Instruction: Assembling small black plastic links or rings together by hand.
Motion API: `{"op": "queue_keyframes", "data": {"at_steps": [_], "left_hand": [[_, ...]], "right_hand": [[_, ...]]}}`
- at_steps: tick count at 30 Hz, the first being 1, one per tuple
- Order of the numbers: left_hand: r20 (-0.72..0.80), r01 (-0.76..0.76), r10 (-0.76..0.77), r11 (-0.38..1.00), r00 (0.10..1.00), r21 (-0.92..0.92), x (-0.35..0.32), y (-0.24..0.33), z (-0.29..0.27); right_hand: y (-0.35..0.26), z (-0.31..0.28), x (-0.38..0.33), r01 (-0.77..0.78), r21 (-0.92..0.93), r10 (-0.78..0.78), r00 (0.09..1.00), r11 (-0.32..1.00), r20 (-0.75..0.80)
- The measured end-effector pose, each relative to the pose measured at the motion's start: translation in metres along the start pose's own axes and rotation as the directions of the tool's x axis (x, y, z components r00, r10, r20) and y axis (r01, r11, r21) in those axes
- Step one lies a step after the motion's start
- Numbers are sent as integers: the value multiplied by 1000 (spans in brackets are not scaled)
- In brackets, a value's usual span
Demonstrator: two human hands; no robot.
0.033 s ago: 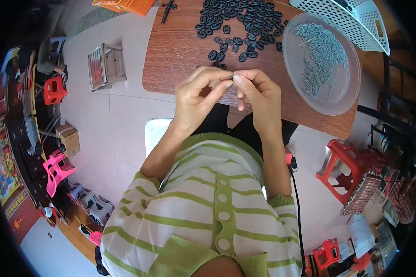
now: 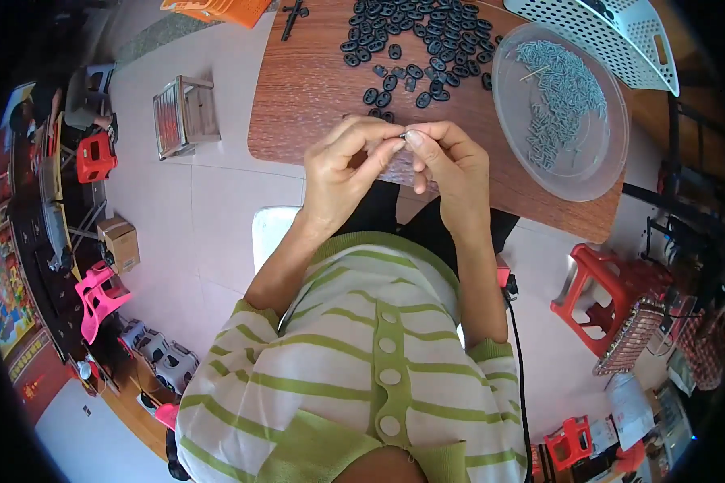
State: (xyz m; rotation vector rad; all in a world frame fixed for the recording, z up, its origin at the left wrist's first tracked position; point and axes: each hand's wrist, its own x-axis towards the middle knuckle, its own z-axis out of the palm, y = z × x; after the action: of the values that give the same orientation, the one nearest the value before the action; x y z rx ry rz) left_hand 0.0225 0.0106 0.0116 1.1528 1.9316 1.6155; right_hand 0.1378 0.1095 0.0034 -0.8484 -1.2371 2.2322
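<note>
Over the near edge of the brown wooden table (image 2: 298,121), my left hand (image 2: 348,165) and my right hand (image 2: 453,165) meet fingertip to fingertip. Both are closed in a pinch around a tiny dark piece (image 2: 403,135), mostly covered by the fingers, so its kind cannot be made out. Just beyond my hands lie several loose black oval pieces (image 2: 424,100), each with small holes. Farther back they form a dense pile (image 2: 459,40). To the right, a round clear plastic tub (image 2: 604,173) holds many small grey screw-like pieces (image 2: 568,97) and a thin stick.
A white perforated basket (image 2: 596,40) stands at the back right. Dark slim parts (image 2: 294,20) lie at the table's far left, near an orange crate (image 2: 225,10). On the floor are a metal-framed stool (image 2: 185,117), red plastic stools (image 2: 596,294) and a cardboard box (image 2: 119,244).
</note>
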Motion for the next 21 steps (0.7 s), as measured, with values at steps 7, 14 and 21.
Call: {"op": "queue_keyframes", "data": {"at_steps": [7, 14, 21], "left_hand": [[-36, 28, -27, 999, 999, 19, -1, -1, 0], [-13, -47, 48, 998, 999, 30, 2, 1, 6], [21, -111, 109, 977, 994, 181, 2, -1, 10]], "right_hand": [[-7, 0, -2, -46, -10, 47, 998, 999, 39], [-5, 0, -4, 47, -102, -48, 999, 994, -8], [-25, -15, -5, 202, -418, -240, 970, 886, -39]]}}
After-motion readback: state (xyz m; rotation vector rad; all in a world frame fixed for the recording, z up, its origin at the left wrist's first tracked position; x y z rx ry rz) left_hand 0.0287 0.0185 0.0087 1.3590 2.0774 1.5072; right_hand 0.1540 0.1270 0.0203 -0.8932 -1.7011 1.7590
